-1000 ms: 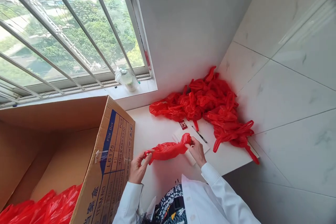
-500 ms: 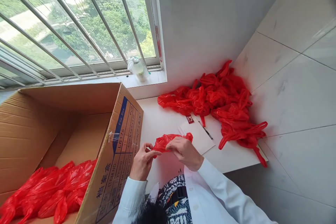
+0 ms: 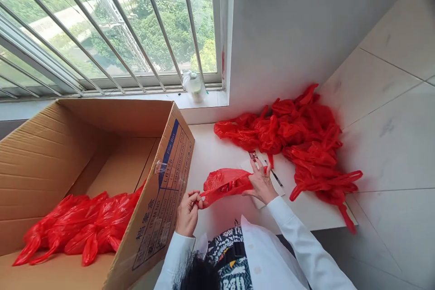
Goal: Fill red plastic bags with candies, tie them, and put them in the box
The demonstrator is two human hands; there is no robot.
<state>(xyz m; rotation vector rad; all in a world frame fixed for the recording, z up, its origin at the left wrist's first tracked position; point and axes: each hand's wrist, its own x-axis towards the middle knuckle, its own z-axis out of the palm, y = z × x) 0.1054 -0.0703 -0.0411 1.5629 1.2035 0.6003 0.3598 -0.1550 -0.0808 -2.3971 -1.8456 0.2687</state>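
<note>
Right of the cardboard box [image 3: 161, 204], a red bag [image 3: 226, 185] stretches above the table [image 3: 200, 147]; the left hand [image 3: 188, 213] pinches its box-side end, the right hand [image 3: 263, 186], fingers apart, touches its other end. Gentle tension should smooth it.

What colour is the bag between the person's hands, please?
Red; the bag shows best in the head view.
</note>
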